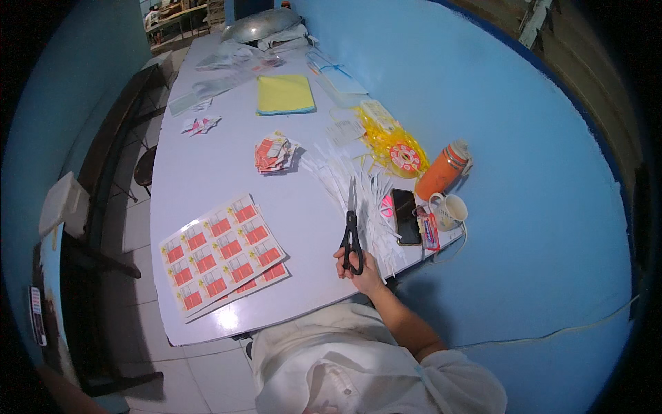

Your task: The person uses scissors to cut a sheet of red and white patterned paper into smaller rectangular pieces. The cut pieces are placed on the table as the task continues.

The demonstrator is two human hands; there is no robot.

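Note:
My right hand point(363, 270) is around the handles of black-handled scissors point(350, 227), whose blades look closed and point away from me. Beneath and beside the blades lies a heap of thin white paper strips point(375, 207). My left hand is out of view; only part of what seems to be the left arm shows at the lower left rim. Overlapping sheets printed with red and white labels point(217, 253) rest on the near left of the white table point(207, 171). Beyond them sits a small pile of cut labels point(274, 153), with a few paper scraps point(200, 125) farther left.
Along the blue wall are a phone point(407, 217), a cup point(449, 211), an orange bottle point(444, 171) and a yellow ribbon bundle point(395, 142). Farther back lie a yellow folded cloth or paper stack point(285, 94), plastic bags point(227, 57) and a metal lid or bowl point(262, 25). A bench point(111, 116) stands left.

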